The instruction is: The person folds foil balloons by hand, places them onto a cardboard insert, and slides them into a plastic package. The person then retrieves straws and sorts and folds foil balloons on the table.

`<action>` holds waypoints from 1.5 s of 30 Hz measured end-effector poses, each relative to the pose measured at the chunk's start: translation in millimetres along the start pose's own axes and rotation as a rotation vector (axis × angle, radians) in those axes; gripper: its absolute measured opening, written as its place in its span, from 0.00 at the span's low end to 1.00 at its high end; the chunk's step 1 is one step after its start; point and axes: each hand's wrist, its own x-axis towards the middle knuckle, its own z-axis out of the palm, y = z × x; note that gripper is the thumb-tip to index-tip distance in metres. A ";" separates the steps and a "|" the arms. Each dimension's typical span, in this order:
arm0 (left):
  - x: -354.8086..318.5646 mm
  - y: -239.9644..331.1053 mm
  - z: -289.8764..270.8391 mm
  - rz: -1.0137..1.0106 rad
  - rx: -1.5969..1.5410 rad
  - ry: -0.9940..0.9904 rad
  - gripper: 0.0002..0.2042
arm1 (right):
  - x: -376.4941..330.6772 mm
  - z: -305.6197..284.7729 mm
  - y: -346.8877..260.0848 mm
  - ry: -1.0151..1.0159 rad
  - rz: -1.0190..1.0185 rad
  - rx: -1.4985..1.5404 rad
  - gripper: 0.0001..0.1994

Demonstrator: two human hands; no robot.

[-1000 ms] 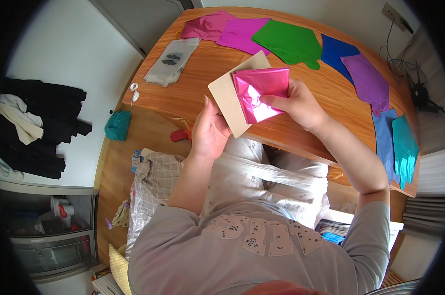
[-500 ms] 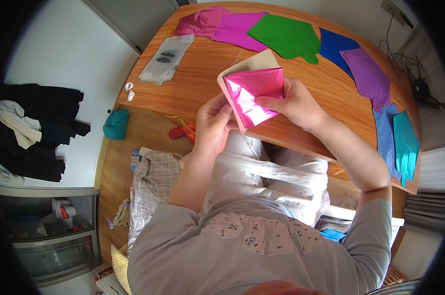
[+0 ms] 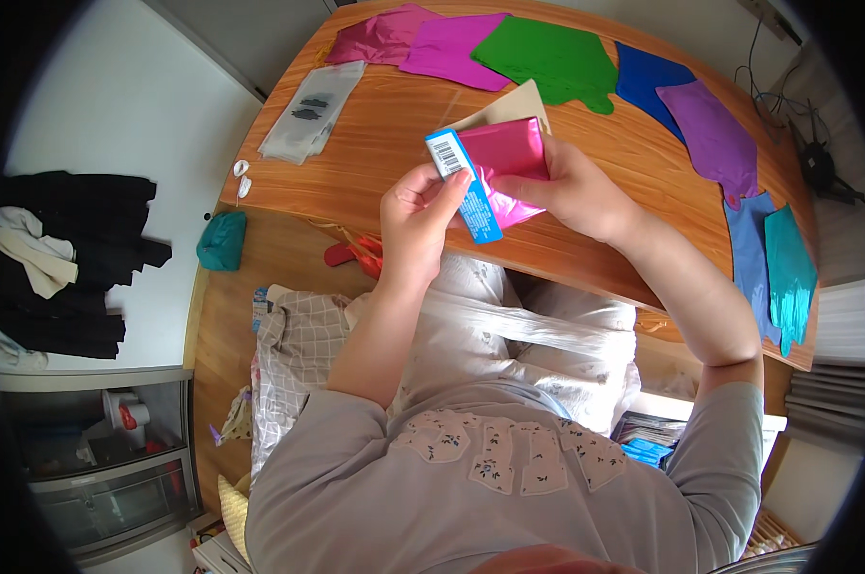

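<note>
My right hand [image 3: 585, 196] grips a folded packet of shiny pink foil [image 3: 507, 145] above the table's near edge, thumb pressed across its front. Behind the foil a plain tan card [image 3: 520, 101] sticks up at the top. My left hand [image 3: 415, 212] pinches a narrow blue printed card strip [image 3: 483, 218] with a white barcode patch, thumb on its face. The strip lies along the packet's left edge and overlaps the foil. Whether strip and tan card are one piece, I cannot tell.
On the wooden table [image 3: 375, 143], flat foil shapes line the far and right edges: pink, magenta, green [image 3: 547, 62], blue, purple [image 3: 710, 134], light blue and teal [image 3: 789, 268]. Clear plastic sleeves [image 3: 313, 113] lie at the left, near small white rolls [image 3: 242, 172].
The blue barcode strip now faces up at the packet's left edge, where plain tan card showed before. My left fingers have shifted onto it; my right hand keeps hold of the foil.
</note>
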 end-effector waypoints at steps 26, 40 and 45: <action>2.9 8.3 -16.2 0.033 -0.251 0.070 0.22 | 2.4 12.6 16.6 0.121 0.143 0.171 0.09; -2.1 2.9 -17.5 0.051 -0.228 0.101 0.34 | -0.6 15.7 14.1 0.128 0.128 0.174 0.09; -9.6 -3.5 -7.0 0.108 -0.364 0.018 0.22 | -0.4 15.9 11.0 0.134 0.129 0.161 0.09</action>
